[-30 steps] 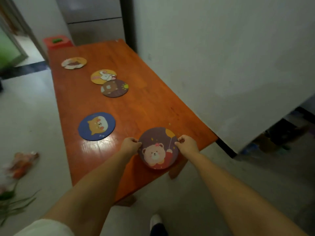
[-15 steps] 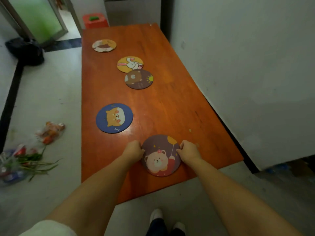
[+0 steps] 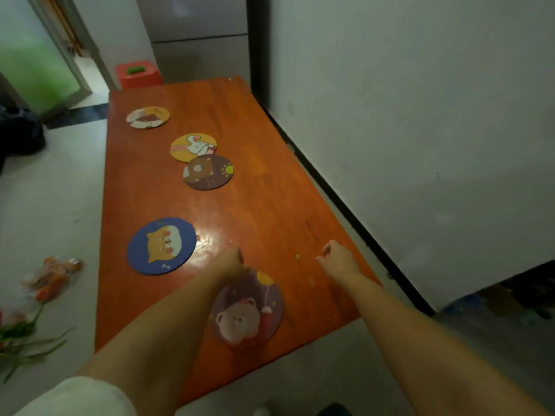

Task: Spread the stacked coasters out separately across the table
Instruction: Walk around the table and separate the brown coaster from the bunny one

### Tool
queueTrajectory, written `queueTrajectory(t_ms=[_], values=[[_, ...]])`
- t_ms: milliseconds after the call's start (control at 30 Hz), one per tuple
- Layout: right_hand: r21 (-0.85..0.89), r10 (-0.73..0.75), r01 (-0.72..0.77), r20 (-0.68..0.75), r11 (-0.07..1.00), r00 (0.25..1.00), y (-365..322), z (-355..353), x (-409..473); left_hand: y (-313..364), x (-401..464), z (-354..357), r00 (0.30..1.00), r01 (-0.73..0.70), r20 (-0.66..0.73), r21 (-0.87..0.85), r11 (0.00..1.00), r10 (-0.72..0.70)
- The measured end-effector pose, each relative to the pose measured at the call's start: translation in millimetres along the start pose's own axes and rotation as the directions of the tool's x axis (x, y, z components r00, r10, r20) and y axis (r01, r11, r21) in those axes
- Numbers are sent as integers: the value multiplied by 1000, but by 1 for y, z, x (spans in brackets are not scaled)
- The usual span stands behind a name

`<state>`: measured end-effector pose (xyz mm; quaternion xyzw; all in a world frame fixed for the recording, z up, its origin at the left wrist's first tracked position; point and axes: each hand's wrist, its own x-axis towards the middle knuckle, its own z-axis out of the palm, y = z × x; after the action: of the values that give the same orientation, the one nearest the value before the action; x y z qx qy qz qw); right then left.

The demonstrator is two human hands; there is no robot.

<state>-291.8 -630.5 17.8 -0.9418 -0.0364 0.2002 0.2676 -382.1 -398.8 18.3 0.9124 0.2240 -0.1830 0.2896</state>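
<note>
The white wall (image 3: 420, 115) fills the view from 12 to 4 o'clock; the pale floor (image 3: 51, 211) takes the 9 o'clock side; between them the long orange-brown wooden table (image 3: 264, 211) runs from 6 toward 12 o'clock, its top glossy, with a bright glare patch near the centre and its right edge close along the wall. At 12 o'clock beyond the table's far end stands a grey cabinet or fridge front (image 3: 198, 34); at 10 o'clock is a door with green-lit frosted glass (image 3: 33, 61); a red stool (image 3: 138, 74) with a green spot on top sits just past the far end; a dark bag (image 3: 21, 133) lies on the floor at 9 o'clock, and flowers in wrapping (image 3: 36, 298) at 8 o'clock.

Five round coasters lie flat and single on the table. At 6 o'clock is the purple bear coaster (image 3: 247, 310) with a balloon; at 8 o'clock from centre the blue dog coaster (image 3: 161, 246); toward 12 o'clock the brown bear coaster (image 3: 207, 172), its far rim touching or just overlapping the yellow rabbit coaster (image 3: 193, 147); furthest, at 11 o'clock, the orange-and-white coaster (image 3: 147, 117). No writing on them is readable.

The left hand (image 3: 229, 262) is curled into a loose fist, holding nothing, at the purple coaster's far rim; whether it touches is unclear. The right hand (image 3: 338, 259), fingers curled in, empty, is at 3 o'clock of it, clear of the coaster.
</note>
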Motion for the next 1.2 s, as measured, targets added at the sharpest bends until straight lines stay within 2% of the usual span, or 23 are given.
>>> queueTrajectory(t_ms=[133,267,533,700,833,933,1067,1200], values=[[69,53,-49,-53,996,997,27,-49,24,66,25,-2,993,-109,-46,8,994,110],[55,49,-45,-73,997,996,62,-90,58,128,57,6,984,-147,-113,-53,988,141],[15,-92,92,-36,996,995,126,-195,155,263,110,43,966,-119,-253,-278,953,47],[-15,-175,175,16,984,985,147,-253,213,330,133,70,958,-72,-284,-342,937,-30],[-33,-214,217,75,976,974,144,-261,252,341,150,74,950,-11,-293,-390,921,-112],[-34,-265,273,159,961,951,124,-250,274,326,163,67,915,71,-331,-427,901,-229],[-40,-346,367,247,930,905,78,-231,300,299,188,50,854,177,-339,-522,834,-394],[-55,-430,460,270,886,861,15,-221,348,277,234,16,811,173,-363,-599,782,-458]])
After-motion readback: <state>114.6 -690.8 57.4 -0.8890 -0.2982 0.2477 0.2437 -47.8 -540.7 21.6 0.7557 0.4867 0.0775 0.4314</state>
